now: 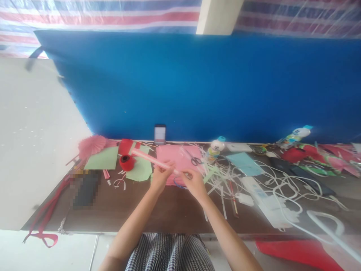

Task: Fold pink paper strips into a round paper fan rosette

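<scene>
Left hand (160, 177): fingers pinched on the pink folded strip (152, 160), near its middle.
Right hand (194, 182): fingers closed on the strip's near end.
Strip: slants up and away to the left, held just above the pink paper sheet (175, 156).
Scissors (194, 160): lying on the sheet's right part.
Red tape roll (127, 162): left of the sheet, on green paper (103, 158).
Phone (160, 134): propped upright behind the sheet, against the blue board (197, 86).
White paper strips (222, 177): scattered right of the sheet.
White cables (279, 180): tangled further right.
</scene>
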Demonstrator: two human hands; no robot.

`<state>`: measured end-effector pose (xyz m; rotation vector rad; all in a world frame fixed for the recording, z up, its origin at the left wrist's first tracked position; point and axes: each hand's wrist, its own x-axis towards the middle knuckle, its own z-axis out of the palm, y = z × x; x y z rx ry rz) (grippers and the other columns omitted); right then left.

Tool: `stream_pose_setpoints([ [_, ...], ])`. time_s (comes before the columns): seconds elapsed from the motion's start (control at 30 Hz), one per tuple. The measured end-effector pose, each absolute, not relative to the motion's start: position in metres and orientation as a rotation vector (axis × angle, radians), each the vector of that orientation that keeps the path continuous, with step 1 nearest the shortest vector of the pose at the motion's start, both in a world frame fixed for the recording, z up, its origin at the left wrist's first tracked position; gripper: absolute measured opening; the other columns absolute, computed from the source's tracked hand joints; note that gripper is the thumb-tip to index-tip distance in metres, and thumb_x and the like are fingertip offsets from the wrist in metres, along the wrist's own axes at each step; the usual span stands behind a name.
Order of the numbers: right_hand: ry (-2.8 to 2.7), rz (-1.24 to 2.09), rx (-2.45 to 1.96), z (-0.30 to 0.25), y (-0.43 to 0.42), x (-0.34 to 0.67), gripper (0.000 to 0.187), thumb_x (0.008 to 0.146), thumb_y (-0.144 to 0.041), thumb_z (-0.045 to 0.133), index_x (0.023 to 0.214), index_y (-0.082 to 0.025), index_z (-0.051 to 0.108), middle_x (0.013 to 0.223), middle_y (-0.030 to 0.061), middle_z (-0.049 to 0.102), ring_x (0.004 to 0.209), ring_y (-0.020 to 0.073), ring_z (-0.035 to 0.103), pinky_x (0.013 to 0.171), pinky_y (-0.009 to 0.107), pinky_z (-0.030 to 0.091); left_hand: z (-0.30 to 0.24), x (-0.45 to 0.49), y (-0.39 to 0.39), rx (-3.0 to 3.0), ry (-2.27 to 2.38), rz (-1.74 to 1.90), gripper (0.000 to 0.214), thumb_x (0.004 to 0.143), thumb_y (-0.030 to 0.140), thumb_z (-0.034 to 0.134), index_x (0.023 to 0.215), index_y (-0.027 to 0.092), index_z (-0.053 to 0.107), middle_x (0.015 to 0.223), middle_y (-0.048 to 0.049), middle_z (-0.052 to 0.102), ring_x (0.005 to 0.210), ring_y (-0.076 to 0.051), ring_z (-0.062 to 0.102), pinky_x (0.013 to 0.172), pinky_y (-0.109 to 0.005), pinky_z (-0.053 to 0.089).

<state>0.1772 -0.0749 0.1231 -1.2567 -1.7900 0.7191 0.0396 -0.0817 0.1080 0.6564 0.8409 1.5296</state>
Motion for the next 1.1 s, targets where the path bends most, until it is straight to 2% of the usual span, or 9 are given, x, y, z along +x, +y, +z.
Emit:
stream_pose_setpoints([
  [0.3,-1.790,0.739,-1.219,0.120,-0.076,0.179,0.016,0.075,-0.026,0.051,0.076,-0.018,0.065,0.077,0.0044,0.069,0.073,0.0182,0.063,0.073,0.031,0.048,0.104,0.047,-0.086,0.674,0.807,1.543,0.054,0.058,0.013,0.074,0.106,0.014,0.050,0.109,-0.0154,0.061,0.106,-0.027,0.054,0.093,-0.042,0.041],
  [0.63,-1.838,0.729,-1.225,0.119,-0.078,0.180,0.016,0.077,-0.029,0.051,0.076,-0.019,0.063,0.078,0.0036,0.068,0.076,0.0178,0.063,0.074,0.031,0.048,0.104,0.053,-0.088,0.617,0.808,1.630,0.044,0.056,0.013,0.074,0.094,0.014,0.050,0.101,-0.0147,0.064,0.099,-0.025,0.059,0.090,-0.042,0.042],
  [0.73,-1.917,0.557,-1.291,0.118,-0.080,0.177,0.015,0.079,-0.029,0.049,0.078,-0.020,0.060,0.076,0.0016,0.067,0.071,0.0167,0.062,0.067,0.027,0.046,0.103,0.055,-0.089,0.567,0.813,1.660,0.044,0.056,0.012,0.074,0.092,0.014,0.049,0.098,-0.0138,0.065,0.097,-0.025,0.060,0.089,-0.041,0.043],
  [0.87,-2.019,0.048,-1.350,0.111,-0.087,0.167,0.015,0.082,-0.022,0.042,0.079,-0.019,0.057,0.072,0.0028,0.064,0.061,0.0160,0.059,0.055,0.025,0.039,0.101,0.061,-0.086,0.422,0.805,1.686,0.042,0.054,0.009,0.075,0.085,0.014,0.048,0.093,-0.0117,0.066,0.094,-0.023,0.061,0.090,-0.040,0.042],
  [1.0,-1.954,-0.254,-1.290,0.106,-0.096,0.164,0.020,0.083,-0.013,0.037,0.081,-0.018,0.057,0.075,0.0067,0.063,0.063,0.0162,0.058,0.058,0.026,0.039,0.094,0.057,-0.075,0.327,0.782,1.656,0.035,0.055,0.003,0.073,0.079,0.014,0.049,0.091,-0.0096,0.066,0.095,-0.023,0.061,0.091,-0.038,0.043],
  [1.1,-1.813,-0.159,-1.188,0.110,-0.098,0.172,0.017,0.083,-0.015,0.040,0.089,-0.018,0.056,0.083,0.0091,0.063,0.077,0.0187,0.059,0.067,0.028,0.043,0.084,0.045,-0.066,0.226,0.840,1.693,0.032,0.060,0.000,0.069,0.081,0.014,0.050,0.095,-0.0096,0.065,0.099,-0.021,0.059,0.093,-0.034,0.043],
])
